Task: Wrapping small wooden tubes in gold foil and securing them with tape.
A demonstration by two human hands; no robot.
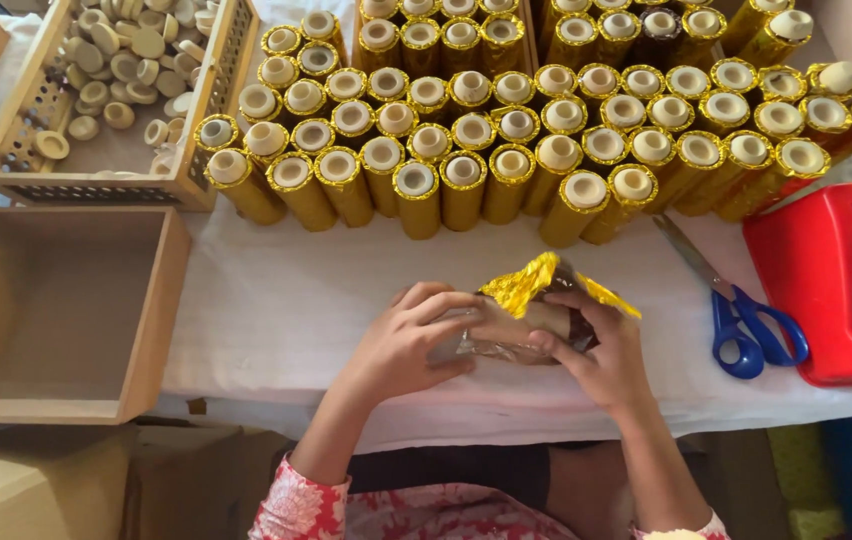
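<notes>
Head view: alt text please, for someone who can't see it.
Left hand and right hand fold gold foil around a tube over a white-covered table. Rows of gold-wrapped tubes stand behind; blue scissors lie to the right.

Open white cloth (pixel 286 300) is left free just beyond and to the left of the fingers (pixel 446 300), while passage farther ahead is blocked by gold-wrapped tubes (pixel 466 150), to the right by blue-handled scissors (pixel 746 320) and a red tape dispenser (pixel 826 280), and far left by an empty wooden box (pixel 161 310).
</notes>
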